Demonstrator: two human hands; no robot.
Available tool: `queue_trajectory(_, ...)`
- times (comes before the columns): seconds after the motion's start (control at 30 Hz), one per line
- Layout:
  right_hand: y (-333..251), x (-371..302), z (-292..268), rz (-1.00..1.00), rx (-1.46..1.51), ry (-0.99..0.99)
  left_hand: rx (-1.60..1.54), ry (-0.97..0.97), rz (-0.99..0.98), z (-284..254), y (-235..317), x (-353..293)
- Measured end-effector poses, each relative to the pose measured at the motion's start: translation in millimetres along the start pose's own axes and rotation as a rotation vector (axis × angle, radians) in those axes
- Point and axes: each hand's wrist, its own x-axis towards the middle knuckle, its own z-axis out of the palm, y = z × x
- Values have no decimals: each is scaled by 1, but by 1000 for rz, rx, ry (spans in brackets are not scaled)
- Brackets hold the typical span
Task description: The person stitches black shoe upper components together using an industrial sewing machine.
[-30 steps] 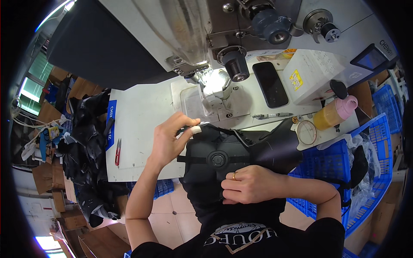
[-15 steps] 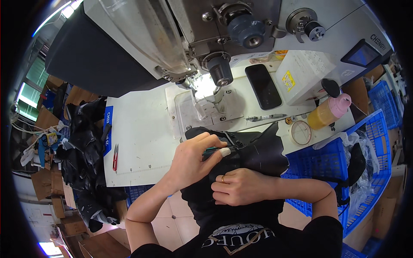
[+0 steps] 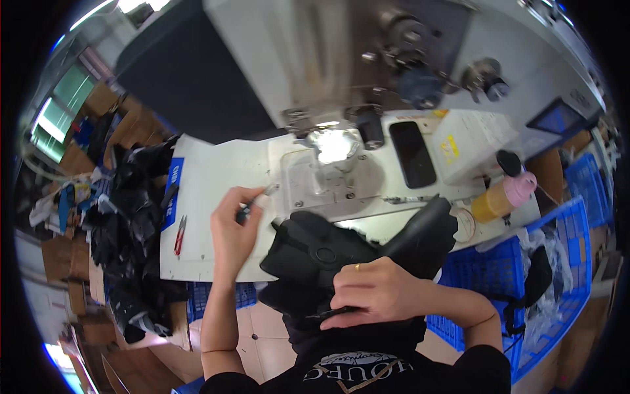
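My left hand point(image 3: 231, 226) is raised over the white table, left of the black piece. Its fingers close round small dark thread snips point(image 3: 244, 211), their metal tip pointing toward the sewing machine; a white cover is on one finger. My right hand point(image 3: 377, 289), with a ring, grips the near side of a black leather-like piece point(image 3: 315, 246) between thumb and fingers. This piece is sewn, with a round mark on its face, and lies across the table's front edge and my lap. Its right flap point(image 3: 426, 233) stands up with a jagged edge.
A large sewing machine point(image 3: 335, 141) with a lit needle area stands ahead. Red-handled snips point(image 3: 180, 235), a phone point(image 3: 413, 154), a pen point(image 3: 410, 199) and a pink-capped bottle point(image 3: 502, 198) are on the table point(image 3: 220, 190). Black pieces point(image 3: 131, 243) hang left; a blue crate point(image 3: 558, 308) stands right.
My left hand has moved left, away from the black piece, carrying the snips. My right hand has turned the piece, so its face with the round mark now shows. The view has shifted slightly.
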Motion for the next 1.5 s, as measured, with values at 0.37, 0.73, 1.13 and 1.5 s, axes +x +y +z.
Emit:
queue_trajectory(0.37, 91, 171, 69, 1006, 914, 441, 172, 206, -195, -75, -163, -83)
queue_trajectory(0.73, 52, 72, 40, 262, 43, 490, 894, 513, -167, -197, -280, -53)
queue_trajectory(1.13, -27, -307, -117, 1465, -2086, 1058, 1040, 486, 303, -222, -381, -40)
queue_trajectory(1.5, -8, -407, -133, 2130, -1581, 611, 912, 803, -196, -286, -303, -36)
